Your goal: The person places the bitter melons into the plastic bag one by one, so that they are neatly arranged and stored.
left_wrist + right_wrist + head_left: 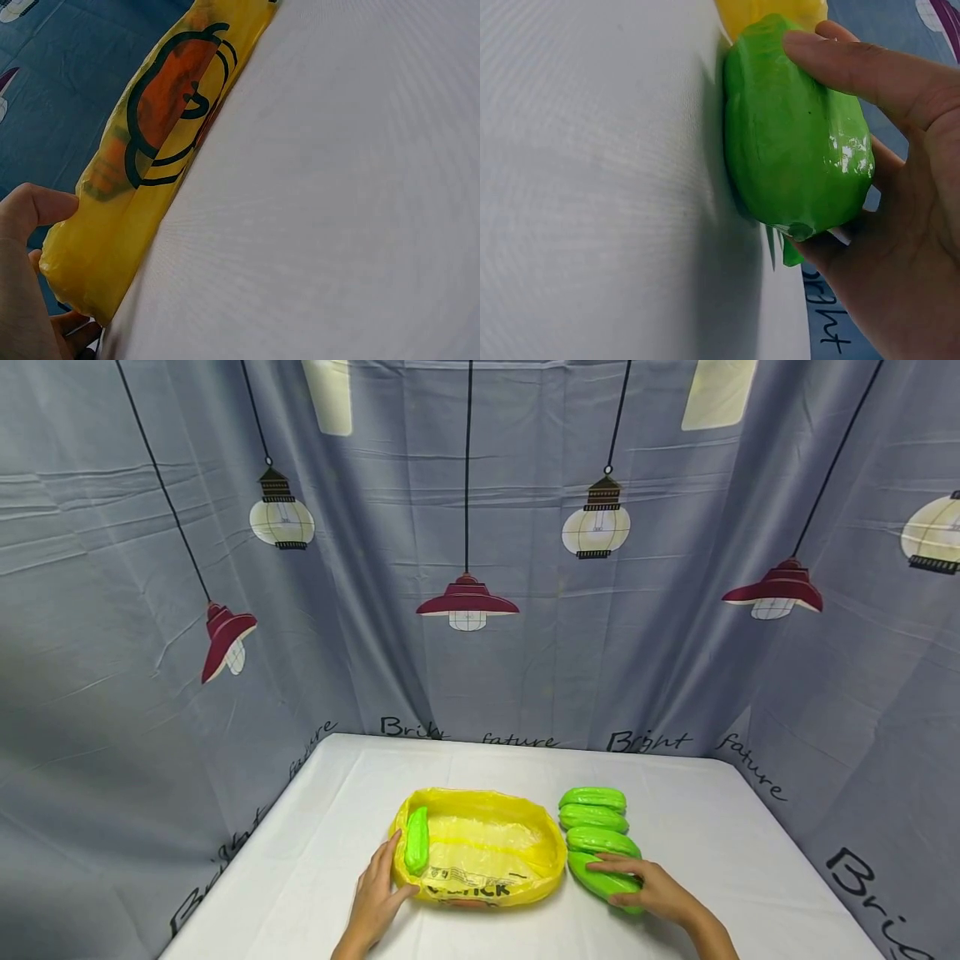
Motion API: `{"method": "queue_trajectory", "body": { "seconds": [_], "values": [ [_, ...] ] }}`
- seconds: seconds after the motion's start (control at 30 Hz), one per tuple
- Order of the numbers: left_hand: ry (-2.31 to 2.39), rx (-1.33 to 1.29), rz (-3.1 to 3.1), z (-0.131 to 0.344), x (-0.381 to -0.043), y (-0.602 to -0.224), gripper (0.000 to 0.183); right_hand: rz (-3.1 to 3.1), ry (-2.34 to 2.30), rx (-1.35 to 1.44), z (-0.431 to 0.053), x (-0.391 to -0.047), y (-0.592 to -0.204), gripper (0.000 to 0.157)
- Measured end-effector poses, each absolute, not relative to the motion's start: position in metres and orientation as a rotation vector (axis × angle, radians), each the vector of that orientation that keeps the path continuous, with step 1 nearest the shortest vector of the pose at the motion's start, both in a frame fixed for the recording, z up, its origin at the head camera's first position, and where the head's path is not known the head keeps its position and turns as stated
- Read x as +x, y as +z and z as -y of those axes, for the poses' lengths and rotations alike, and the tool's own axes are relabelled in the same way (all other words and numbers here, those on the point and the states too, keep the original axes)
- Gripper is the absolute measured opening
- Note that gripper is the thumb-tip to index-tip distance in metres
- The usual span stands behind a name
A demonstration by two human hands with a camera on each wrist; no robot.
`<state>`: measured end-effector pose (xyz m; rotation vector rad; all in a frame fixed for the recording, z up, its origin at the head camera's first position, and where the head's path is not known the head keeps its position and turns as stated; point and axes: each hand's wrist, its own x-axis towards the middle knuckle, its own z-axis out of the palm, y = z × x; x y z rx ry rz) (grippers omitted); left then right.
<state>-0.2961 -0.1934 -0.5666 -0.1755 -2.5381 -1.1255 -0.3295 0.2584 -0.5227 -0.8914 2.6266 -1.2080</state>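
A yellow plastic bag (480,899), its mouth spread wide and its walls standing up, lies on the white table. Inside it, against the left wall, is one glossy green gourd-shaped vegetable (417,841). My left hand (377,890) holds the bag's front left corner, thumb on the front wall and fingers round the left end. To the right of the bag, my right hand (654,892) grips the nearest green gourd-shaped vegetable (787,135) from above, thumb on one side and fingers on the other. That vegetable still appears to rest on or very close to the table.
Three more green gourd-shaped vegetables (592,817) lie in a row behind the gripped one, beside the bag's right end. The white table (300,860) is backed by a grey-blue curtain (525,677) printed with lamps and lettering.
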Motion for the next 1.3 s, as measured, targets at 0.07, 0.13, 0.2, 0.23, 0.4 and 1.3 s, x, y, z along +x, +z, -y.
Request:
{"method": "queue_trajectory", "body": {
  "seconds": [0.07, 0.13, 0.2, 0.23, 0.4, 1.3],
  "values": [
    [-1.133, -0.168, 2.548, 0.194, -0.297, -0.568, 0.081, -2.607, -1.218, -0.876, -0.258, -0.329, -0.523, 0.046],
    [-1.134, -0.163, 2.559, 0.194, -0.297, -0.569, 0.081, -2.593, -1.223, -0.866, -0.258, -0.328, -0.523, 0.047],
    [-1.135, -0.161, 2.566, 0.194, -0.298, -0.57, 0.081, -2.588, -1.225, -0.86, -0.258, -0.328, -0.524, 0.047],
    [-1.135, -0.161, 2.567, 0.194, -0.298, -0.57, 0.081, -2.589, -1.225, -0.859, -0.258, -0.328, -0.525, 0.047],
    [-1.13, -0.16, 2.554, 0.194, -0.298, -0.571, 0.083, -2.623, -1.205, -0.822, -0.258, -0.328, -0.528, 0.043],
    [-1.148, -0.128, 2.557, 0.194, -0.298, -0.567, 0.086, -2.587, -1.416, -1.053, -0.254, -0.319, -0.497, 0.049]
  ]
}}
